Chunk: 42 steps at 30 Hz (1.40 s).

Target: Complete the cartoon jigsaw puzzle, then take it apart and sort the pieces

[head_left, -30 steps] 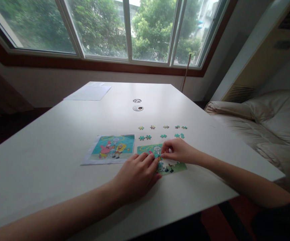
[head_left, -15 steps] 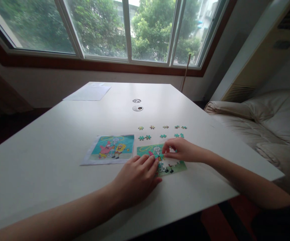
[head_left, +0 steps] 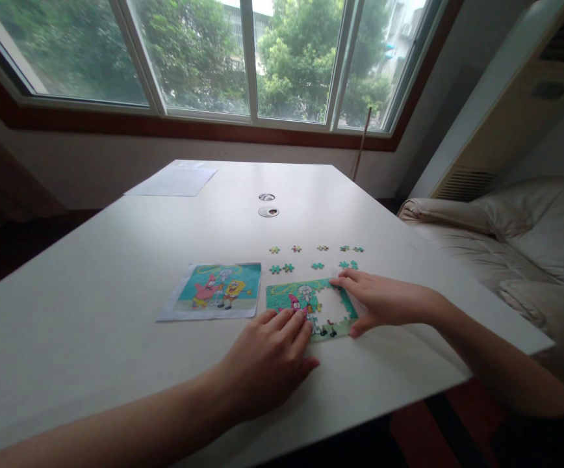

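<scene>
A partly built cartoon jigsaw puzzle (head_left: 306, 300) lies on the white table (head_left: 116, 260), with a bare gap in its right half. My left hand (head_left: 267, 361) lies flat with spread fingers, its fingertips pressing the puzzle's near left edge. My right hand (head_left: 384, 300) rests open against the puzzle's right side, index finger along the top right corner and thumb at the bottom right corner. A printed reference picture (head_left: 214, 290) of the same cartoon lies just left of the puzzle. Several loose puzzle pieces (head_left: 317, 265) sit in two rows behind the puzzle.
A sheet of white paper (head_left: 172, 181) lies at the table's far left. Two round cable ports (head_left: 268, 211) are set in the table's middle. A cream sofa (head_left: 520, 240) stands right of the table. A wide window runs along the far wall.
My right hand, earlier pinched over the puzzle's middle, has slid right and opened flat against the puzzle's right edge. The gap in the puzzle now shows. My left hand barely moved.
</scene>
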Each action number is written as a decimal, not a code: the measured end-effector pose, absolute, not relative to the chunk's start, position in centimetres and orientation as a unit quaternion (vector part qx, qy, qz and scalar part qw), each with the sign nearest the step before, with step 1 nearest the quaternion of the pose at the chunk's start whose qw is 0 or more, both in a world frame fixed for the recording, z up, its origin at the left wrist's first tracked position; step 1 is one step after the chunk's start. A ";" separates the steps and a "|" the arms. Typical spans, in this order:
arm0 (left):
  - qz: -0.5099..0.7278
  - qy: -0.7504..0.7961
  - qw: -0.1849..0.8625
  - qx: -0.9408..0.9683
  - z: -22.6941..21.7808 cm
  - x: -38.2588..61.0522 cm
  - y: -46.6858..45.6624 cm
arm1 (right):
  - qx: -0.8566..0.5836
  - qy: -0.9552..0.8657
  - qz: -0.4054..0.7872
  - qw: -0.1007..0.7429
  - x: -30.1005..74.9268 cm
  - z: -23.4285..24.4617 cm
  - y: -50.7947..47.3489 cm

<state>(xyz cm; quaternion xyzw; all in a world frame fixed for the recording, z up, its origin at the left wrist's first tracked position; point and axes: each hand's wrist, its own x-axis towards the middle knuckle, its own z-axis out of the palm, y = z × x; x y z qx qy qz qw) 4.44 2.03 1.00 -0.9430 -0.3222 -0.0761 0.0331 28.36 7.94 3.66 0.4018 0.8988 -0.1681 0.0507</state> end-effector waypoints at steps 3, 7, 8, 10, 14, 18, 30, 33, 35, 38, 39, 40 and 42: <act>-0.080 -0.326 0.037 -0.941 0.9 4.3 2.2 | 0.406 0.896 -0.176 0.045 28.4 3.6 8.2; -0.084 -0.330 0.041 -0.939 0.7 4.1 2.3 | 0.410 0.894 -0.171 0.055 28.3 3.7 8.3; -0.086 -0.330 0.042 -0.939 0.6 4.0 2.3 | 0.410 0.895 -0.168 0.057 28.3 3.7 8.3; -0.089 -0.329 0.045 -0.939 0.5 4.0 2.4 | 0.411 0.894 -0.167 0.057 28.2 3.7 8.2; -0.089 -0.329 0.048 -0.939 0.5 4.0 2.4 | 0.402 0.896 -0.180 0.045 28.4 3.9 8.5; -0.079 -0.329 0.046 -0.940 0.5 4.1 2.4 | 0.388 0.897 -0.212 0.005 30.1 4.0 11.0; -0.095 -0.327 0.050 -0.939 0.4 4.1 2.4 | 0.577 0.802 -0.043 -0.150 33.1 0.3 17.6; -0.094 -0.328 0.046 -0.939 0.4 4.1 2.4 | 0.583 0.796 -0.035 -0.156 32.0 0.0 17.4; -0.089 -0.328 0.042 -0.939 0.5 4.1 2.4 | 0.583 0.796 -0.027 -0.160 31.6 0.0 17.5; -0.084 -0.330 0.040 -0.940 0.5 4.1 2.5 | 0.574 0.802 -0.035 -0.162 31.6 0.0 17.8; -0.083 -0.330 0.040 -0.939 0.5 4.1 2.5 | 0.568 0.806 -0.042 -0.161 31.7 0.0 17.9; -0.083 -0.330 0.040 -0.940 0.5 4.1 2.5 | 0.561 0.811 -0.050 -0.159 31.8 0.1 18.0; -0.083 -0.330 0.040 -0.940 0.5 4.1 2.5 | 0.549 0.819 -0.062 -0.155 32.1 0.2 18.2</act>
